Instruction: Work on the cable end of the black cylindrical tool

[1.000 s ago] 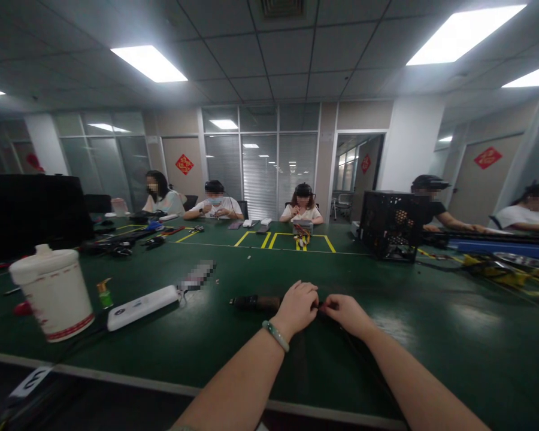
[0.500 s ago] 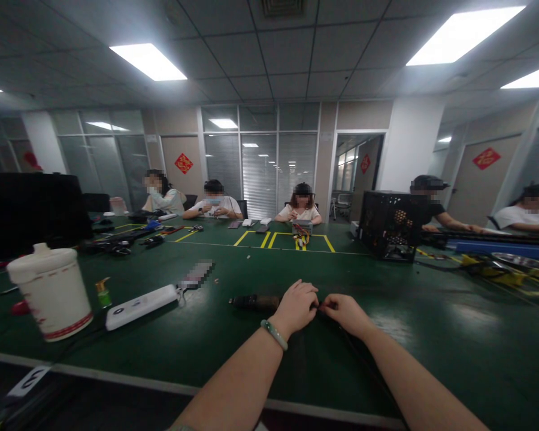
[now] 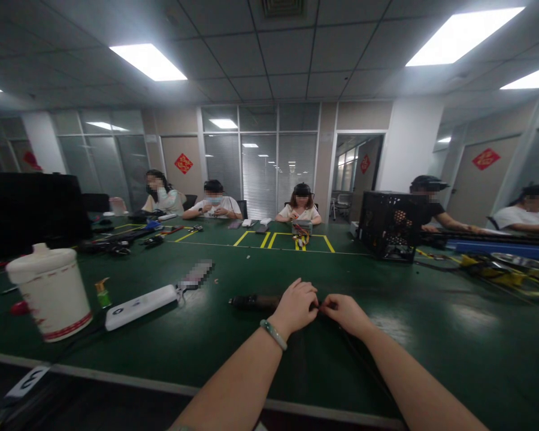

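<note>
A dark, long cylindrical tool that looks like a corded electric screwdriver (image 3: 256,302) lies on the green table, its narrow tip pointing left. My left hand (image 3: 295,305) is closed over the tool's right end, with a pale green bangle on the wrist. Just to the right, my right hand (image 3: 344,312) pinches the reddish-dark end where the cord joins the tool. The fingertips of both hands almost meet there, and they hide the joint. From under my right hand, a dark cord (image 3: 363,359) trails toward the table's front edge.
Left of my hands are a white power strip (image 3: 141,306), a phone (image 3: 197,274), a small green bottle (image 3: 102,293) and a large lidded cup (image 3: 49,293). A black computer case (image 3: 388,226) stands at the back right. Several people sit across the table (image 3: 233,359).
My hands and the tool have barely moved. Across the table, the person at the far left has shifted their head and hand.
</note>
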{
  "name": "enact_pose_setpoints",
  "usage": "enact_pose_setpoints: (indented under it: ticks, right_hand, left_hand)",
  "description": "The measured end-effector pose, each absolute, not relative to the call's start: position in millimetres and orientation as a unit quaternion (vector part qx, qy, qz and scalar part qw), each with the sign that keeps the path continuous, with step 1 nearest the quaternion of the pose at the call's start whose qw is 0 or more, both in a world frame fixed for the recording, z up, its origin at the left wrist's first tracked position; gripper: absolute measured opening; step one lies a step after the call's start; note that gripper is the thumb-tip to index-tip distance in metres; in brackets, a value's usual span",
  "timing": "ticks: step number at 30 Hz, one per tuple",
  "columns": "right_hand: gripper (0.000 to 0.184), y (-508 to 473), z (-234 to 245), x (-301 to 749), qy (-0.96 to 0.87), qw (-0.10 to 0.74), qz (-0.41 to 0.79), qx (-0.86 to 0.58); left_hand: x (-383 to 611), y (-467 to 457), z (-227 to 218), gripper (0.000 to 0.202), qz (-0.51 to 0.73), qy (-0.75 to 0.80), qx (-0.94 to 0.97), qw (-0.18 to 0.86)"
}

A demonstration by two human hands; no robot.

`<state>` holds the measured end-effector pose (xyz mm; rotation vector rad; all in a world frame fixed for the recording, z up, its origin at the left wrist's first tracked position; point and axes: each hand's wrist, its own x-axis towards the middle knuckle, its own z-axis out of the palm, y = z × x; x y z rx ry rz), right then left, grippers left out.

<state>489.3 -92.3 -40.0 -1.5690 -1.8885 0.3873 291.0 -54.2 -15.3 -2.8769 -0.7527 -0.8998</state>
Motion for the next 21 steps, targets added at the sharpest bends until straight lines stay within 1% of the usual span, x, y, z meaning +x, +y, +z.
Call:
enact_pose_setpoints:
  ticks: [8, 14, 21]
  right_hand:
    - [0.018, -92.6, -38.9, 488.3, -0.718, 0.317, 0.147, -0.602]
    - [0.017, -94.3, -36.8, 487.4, -0.718, 0.316, 0.145, -0.603]
    - [0.016, -94.2, -36.9, 486.6, -0.718, 0.323, 0.144, -0.6]
  left_hand:
    - [289.9, -57.2, -11.6, 0.016, -0.281, -0.25, -0.926, 0.017]
    - [288.2, -54.6, -12.4, 0.008, -0.277, -0.259, -0.925, 0.008]
    - [289.9, -58.1, -11.3, 0.014, -0.3, -0.239, -0.924, 0.002]
